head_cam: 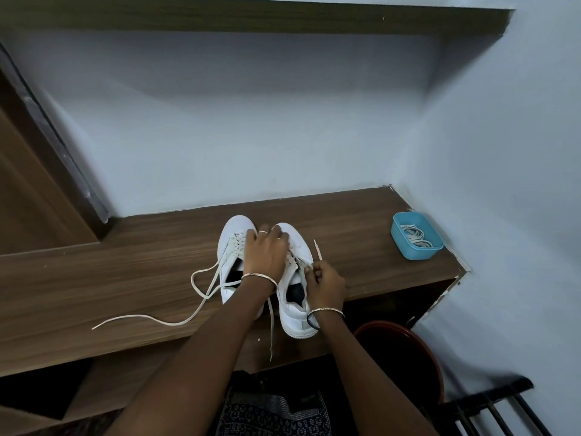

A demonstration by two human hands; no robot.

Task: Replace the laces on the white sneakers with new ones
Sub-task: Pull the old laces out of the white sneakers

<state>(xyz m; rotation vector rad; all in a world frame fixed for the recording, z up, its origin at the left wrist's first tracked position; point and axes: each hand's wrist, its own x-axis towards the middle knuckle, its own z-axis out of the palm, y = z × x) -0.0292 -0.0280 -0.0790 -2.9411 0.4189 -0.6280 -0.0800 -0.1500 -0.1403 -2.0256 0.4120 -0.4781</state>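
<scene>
Two white sneakers stand side by side on the wooden counter (pixel 125 278), toes toward the wall. My left hand (pixel 267 250) lies spread over the toes and tongues of both, mostly on the right sneaker (pixel 294 316). The left sneaker (pixel 234 234) has its old lace (pixel 201 275) loosened, with long ends trailing left across the counter. My right hand (pixel 327 283) pinches a lace end (pixel 317 247) of the right sneaker; the tip sticks up above my fingers. Another lace end (pixel 271 328) hangs over the counter's front edge.
A blue plastic tub (pixel 399 237) with coiled white laces (pixel 416 236) sits at the counter's right end by the wall. A brown bucket (pixel 418 350) stands below on the right, next to a dark rack (pixel 490 407). A shelf runs overhead.
</scene>
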